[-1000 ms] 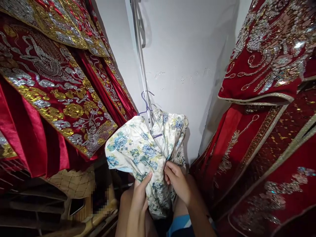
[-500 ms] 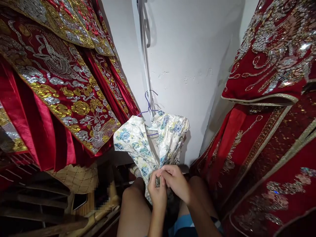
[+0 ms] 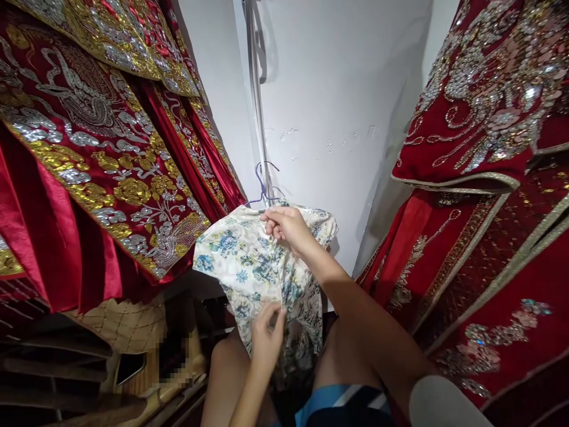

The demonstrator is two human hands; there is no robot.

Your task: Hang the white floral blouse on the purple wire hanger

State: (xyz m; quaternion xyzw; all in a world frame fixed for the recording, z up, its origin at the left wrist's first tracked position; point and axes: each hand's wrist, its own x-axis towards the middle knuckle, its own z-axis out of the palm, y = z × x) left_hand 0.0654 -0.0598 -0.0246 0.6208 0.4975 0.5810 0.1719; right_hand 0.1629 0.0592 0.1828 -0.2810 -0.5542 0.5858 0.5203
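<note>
A white dress (image 3: 242, 255) with blue and yellow flowers and short sleeves hangs on a purple hanger (image 3: 262, 181). At the top of its front, by the neckline, my right hand (image 3: 287, 228) is closed in a pinch on the dress; what small part sits between its fingertips is hidden. Lower down, my left hand (image 3: 267, 332) pinches the fabric along the same vertical seam. Between the two hands the front edges lie together. The dress's lower part falls between my knees.
A pale pole (image 3: 254, 89) stands against the white wall (image 3: 329, 77). Red embroidered garments hang at left (image 3: 133, 172) and right (image 3: 471, 142). At lower left, a phone (image 3: 130, 367) lies on a wooden chair (image 3: 146, 379) near a tan quilted cloth (image 3: 128, 323).
My right hand has risen from beside my left hand to the neckline. The dress's open V front has come together. My left hand has shifted slightly left and down.
</note>
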